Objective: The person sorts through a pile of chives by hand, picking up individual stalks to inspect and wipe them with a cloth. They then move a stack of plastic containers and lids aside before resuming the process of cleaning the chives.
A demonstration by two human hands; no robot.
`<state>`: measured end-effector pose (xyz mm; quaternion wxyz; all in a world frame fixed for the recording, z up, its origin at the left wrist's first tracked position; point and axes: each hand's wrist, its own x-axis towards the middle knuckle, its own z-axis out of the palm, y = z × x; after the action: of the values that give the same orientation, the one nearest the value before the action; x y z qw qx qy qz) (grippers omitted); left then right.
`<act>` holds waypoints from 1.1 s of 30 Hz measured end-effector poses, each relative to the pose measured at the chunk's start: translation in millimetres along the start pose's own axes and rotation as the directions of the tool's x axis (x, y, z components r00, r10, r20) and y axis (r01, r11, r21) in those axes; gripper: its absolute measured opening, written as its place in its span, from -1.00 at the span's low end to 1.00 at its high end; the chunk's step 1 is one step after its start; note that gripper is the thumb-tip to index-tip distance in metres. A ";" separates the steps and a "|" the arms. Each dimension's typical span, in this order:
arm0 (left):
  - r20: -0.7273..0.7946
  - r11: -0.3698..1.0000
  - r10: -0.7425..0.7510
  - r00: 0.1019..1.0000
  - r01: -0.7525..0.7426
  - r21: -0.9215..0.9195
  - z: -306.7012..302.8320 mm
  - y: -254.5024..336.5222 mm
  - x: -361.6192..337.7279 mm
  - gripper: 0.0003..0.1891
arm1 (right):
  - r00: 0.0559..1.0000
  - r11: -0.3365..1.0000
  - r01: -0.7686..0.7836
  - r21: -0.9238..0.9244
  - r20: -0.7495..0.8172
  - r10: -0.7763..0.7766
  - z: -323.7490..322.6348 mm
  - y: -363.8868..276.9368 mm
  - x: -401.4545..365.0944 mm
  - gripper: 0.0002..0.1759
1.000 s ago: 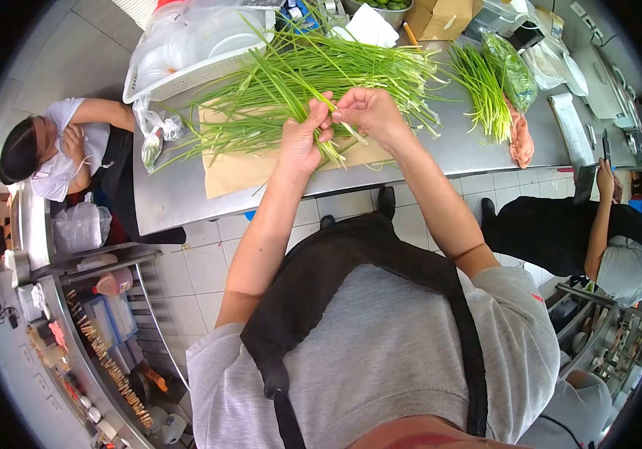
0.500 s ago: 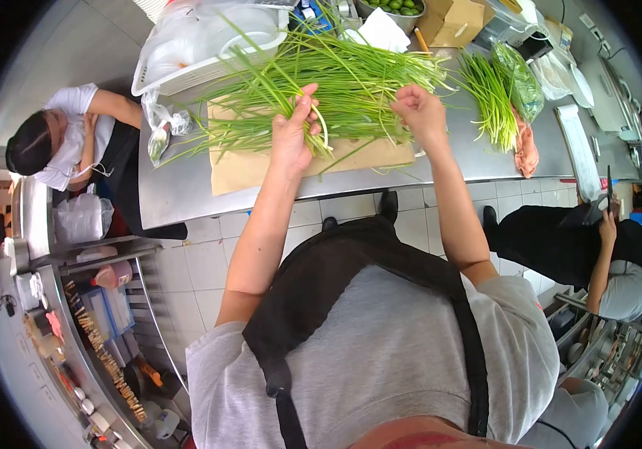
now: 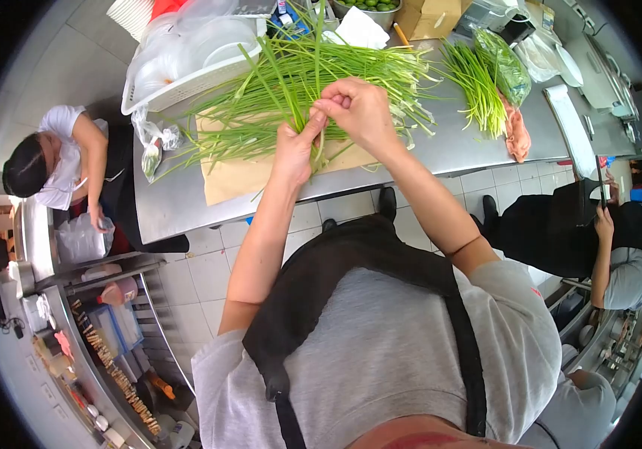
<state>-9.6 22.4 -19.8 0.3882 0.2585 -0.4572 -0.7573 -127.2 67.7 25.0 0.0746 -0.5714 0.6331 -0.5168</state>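
Observation:
My left hand (image 3: pixel 295 152) is closed around a small bunch of long green chives (image 3: pixel 289 82), held upright over the table. My right hand (image 3: pixel 363 116) has come to the left thumb, its fingertips pinched together by the held stalks. What the right fingertips grip is hidden. Beneath and behind both hands, a large loose pile of chives (image 3: pixel 392 78) spreads over a sheet of brown paper or cardboard (image 3: pixel 223 185). Off to the right lies a separate, neater bunch of chives (image 3: pixel 476 86).
A white plastic basket (image 3: pixel 194 88) holding clear bags stands left on the steel table (image 3: pixel 179 213). Beside the neat bunch are a bag of greens (image 3: pixel 505 67) and an orange cloth (image 3: pixel 516 135). A bowl of limes (image 3: pixel 369 6) sits behind. Co-workers stand left and right.
My right hand has moved left from the pile's right side to meet my left hand. The left hand keeps its bunch. The co-worker at left has lowered an arm toward a plastic bag.

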 end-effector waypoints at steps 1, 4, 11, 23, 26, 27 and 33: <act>-0.010 0.999 -0.024 1.000 0.024 0.027 -5.8 -3.4 0.5 -0.84 | 1.000 1.000 -0.002 -0.003 -0.005 0.002 0.5 2.5 0.0 -0.91; -0.031 0.998 -0.067 0.997 0.067 0.001 -6.9 -3.2 0.2 -0.86 | 0.998 0.996 0.059 -0.073 0.025 -0.058 3.5 14.4 1.3 -0.91; -0.004 0.978 -0.139 0.990 0.137 -0.158 -21.5 6.9 -4.4 -0.80 | 0.991 0.922 -0.123 -0.367 -0.090 0.096 -40.3 41.5 44.9 -0.73; 0.127 0.978 0.009 0.992 0.018 -0.207 -27.1 50.4 3.0 -0.73 | 0.937 0.729 -0.192 -0.657 0.099 0.336 -41.3 177.4 152.1 -0.56; 0.153 0.985 0.052 0.987 -0.026 -0.170 -30.3 63.9 10.1 -0.72 | 0.967 0.824 -0.204 -0.529 0.022 0.254 -54.1 163.6 160.3 -0.65; 0.134 0.984 0.063 0.989 -0.039 -0.174 -32.4 64.7 13.9 -0.72 | 0.993 0.900 -0.116 -0.421 -0.043 0.108 -61.8 147.0 160.0 -0.69; 0.127 0.992 -0.109 0.986 0.115 -0.043 -38.1 52.7 37.8 -0.75 | 0.946 0.966 0.237 0.105 -0.251 -0.205 -76.4 48.1 121.4 -0.83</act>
<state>16.1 -42.3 8.8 0.3223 0.2262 -0.4459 -0.8038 -251.4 5.0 84.4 -0.0223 -0.5665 0.5333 -0.6279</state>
